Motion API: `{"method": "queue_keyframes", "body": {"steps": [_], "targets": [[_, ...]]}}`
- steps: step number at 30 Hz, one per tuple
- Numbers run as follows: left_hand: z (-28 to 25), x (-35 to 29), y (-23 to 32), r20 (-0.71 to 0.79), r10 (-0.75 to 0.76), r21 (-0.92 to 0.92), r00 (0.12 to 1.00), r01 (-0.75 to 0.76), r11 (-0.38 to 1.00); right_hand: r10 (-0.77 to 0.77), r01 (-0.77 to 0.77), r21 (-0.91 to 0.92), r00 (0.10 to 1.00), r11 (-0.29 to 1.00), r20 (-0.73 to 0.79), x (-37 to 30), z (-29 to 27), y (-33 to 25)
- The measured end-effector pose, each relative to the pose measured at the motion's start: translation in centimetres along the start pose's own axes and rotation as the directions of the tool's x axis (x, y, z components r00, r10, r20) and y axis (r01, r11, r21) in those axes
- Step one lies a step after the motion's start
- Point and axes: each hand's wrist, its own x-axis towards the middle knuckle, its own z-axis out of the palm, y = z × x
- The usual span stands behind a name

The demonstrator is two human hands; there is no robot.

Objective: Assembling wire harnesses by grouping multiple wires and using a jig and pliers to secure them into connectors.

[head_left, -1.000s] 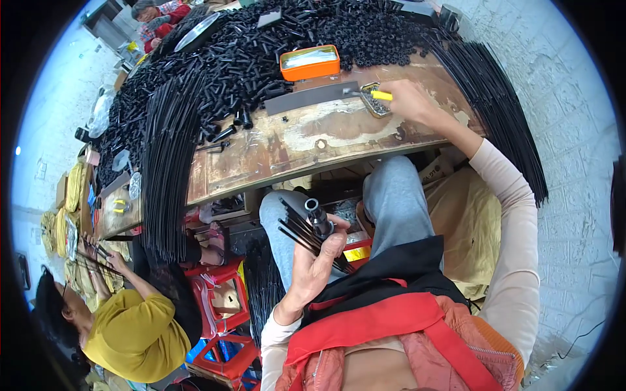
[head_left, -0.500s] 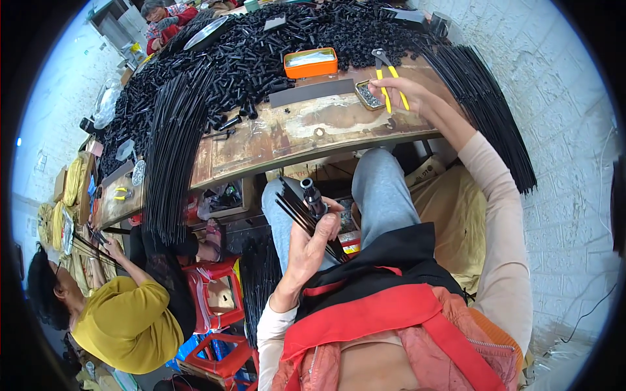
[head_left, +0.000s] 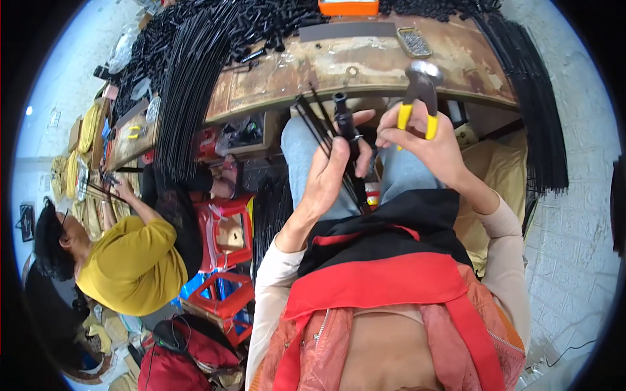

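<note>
My left hand (head_left: 331,163) is closed around a bundle of thin black rods (head_left: 314,124) and a black plastic tubular fitting (head_left: 343,114), over my lap. The fitting stands roughly upright with its round end up; a small ring-like part shows near its lower end. Just to the right, my right hand (head_left: 433,146) grips pliers (head_left: 422,91) with yellow handles, their dark jaws pointing up toward the table edge. The thumb and fingertips of that hand come together close to the fitting; whether they pinch some small part I cannot make out.
A worn wooden table (head_left: 287,85) lies ahead, holding a tin of small metal pieces (head_left: 415,43), a grey strip (head_left: 345,31), an orange box (head_left: 349,7) and heaped black fittings (head_left: 261,19). Long black rods (head_left: 189,91) hang off its edge. A co-worker in yellow (head_left: 130,260) sits left near red stools (head_left: 225,231).
My right hand has come down from the tin on the table to beside my left hand, bringing the pliers. The view has tilted lower; the left hand still holds the rods and fitting.
</note>
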Motion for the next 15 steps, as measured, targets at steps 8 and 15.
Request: {"method": "queue_keyframes", "body": {"steps": [8,15], "targets": [[1.6,-0.1,0.6,0.061,-0.079,0.0,0.995,0.079,0.997,-0.144,0.14,-0.111,0.989,0.984,-0.031,-1.9,0.4,-0.1],[1.5,0.1,0.7,0.054,-0.115,0.017,0.992,0.114,0.993,-0.165,0.165,0.043,0.986,0.985,-0.003,-1.7,0.3,0.3]]}}
